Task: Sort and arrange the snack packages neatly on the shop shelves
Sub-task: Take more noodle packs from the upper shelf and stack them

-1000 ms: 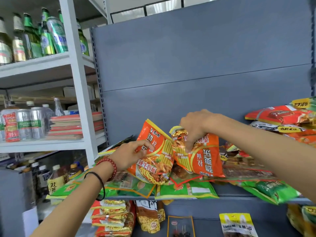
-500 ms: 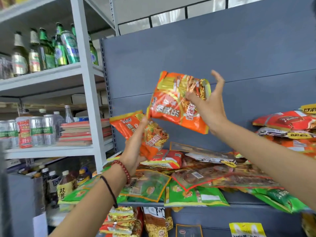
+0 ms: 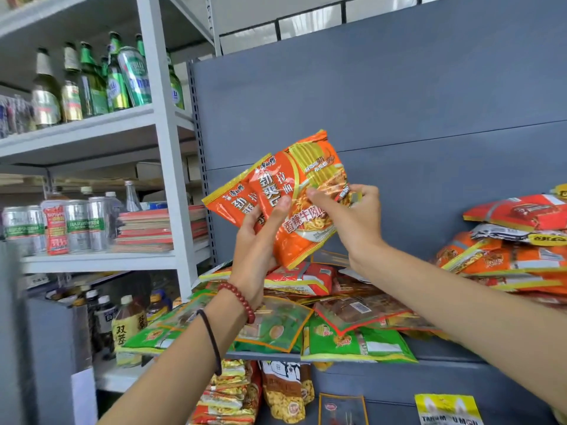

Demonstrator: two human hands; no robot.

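Two orange noodle packages are held overlapped in front of the grey shelf back. The front package [image 3: 310, 191] lies over the rear package [image 3: 233, 200], which sticks out to the left. My left hand [image 3: 256, 243] grips both from below, thumb on the front package. My right hand [image 3: 352, 216] pinches the front package's right edge. Below them a loose heap of green snack bags [image 3: 352, 342] and red packets [image 3: 303, 277] covers the grey shelf [image 3: 445, 354].
A stack of orange and red packages [image 3: 515, 240] lies at the right of the shelf. A white rack [image 3: 171, 179] at left holds beer bottles [image 3: 92, 84], cans [image 3: 76, 225] and flat red boxes [image 3: 147, 228]. More snack bags [image 3: 285, 394] sit on the shelf below.
Both packages were lifted off the heap one in each hand, then brought together; now they overlap in front of me, with both hands on the pair.
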